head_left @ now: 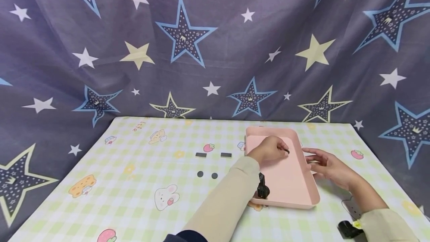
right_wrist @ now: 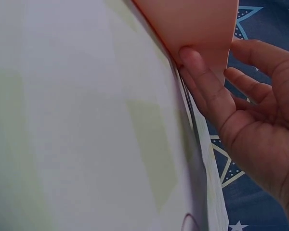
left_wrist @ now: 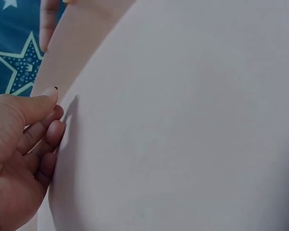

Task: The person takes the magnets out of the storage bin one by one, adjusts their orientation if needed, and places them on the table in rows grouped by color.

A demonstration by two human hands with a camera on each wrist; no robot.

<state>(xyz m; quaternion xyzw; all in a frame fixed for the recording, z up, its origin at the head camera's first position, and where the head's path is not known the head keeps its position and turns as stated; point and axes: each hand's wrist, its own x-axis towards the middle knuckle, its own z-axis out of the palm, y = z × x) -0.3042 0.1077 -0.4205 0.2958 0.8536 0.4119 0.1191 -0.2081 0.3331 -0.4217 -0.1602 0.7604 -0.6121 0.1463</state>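
Observation:
A shallow pink tray [head_left: 285,186] lies on the table at right of centre. Reaching over its left side, my left hand [head_left: 271,148] is inside the tray and pinches a small black piece [head_left: 287,151] near the right wall. In the left wrist view only a dark tip of that piece [left_wrist: 56,88] shows between thumb and fingers; the rest is hidden. My right hand [head_left: 330,169] is outside the tray, its extended fingers touching the right wall. The right wrist view shows those fingertips [right_wrist: 192,60] against the pink wall [right_wrist: 202,29] and at its rim.
Left of the tray are two dark rectangular pieces [head_left: 201,155] and, nearer me, two black discs [head_left: 200,174]. A checked cloth with printed pictures covers the table [head_left: 134,204]. A star-patterned curtain [head_left: 215,70] hangs behind. Black wrist devices [head_left: 263,188] ride on both arms.

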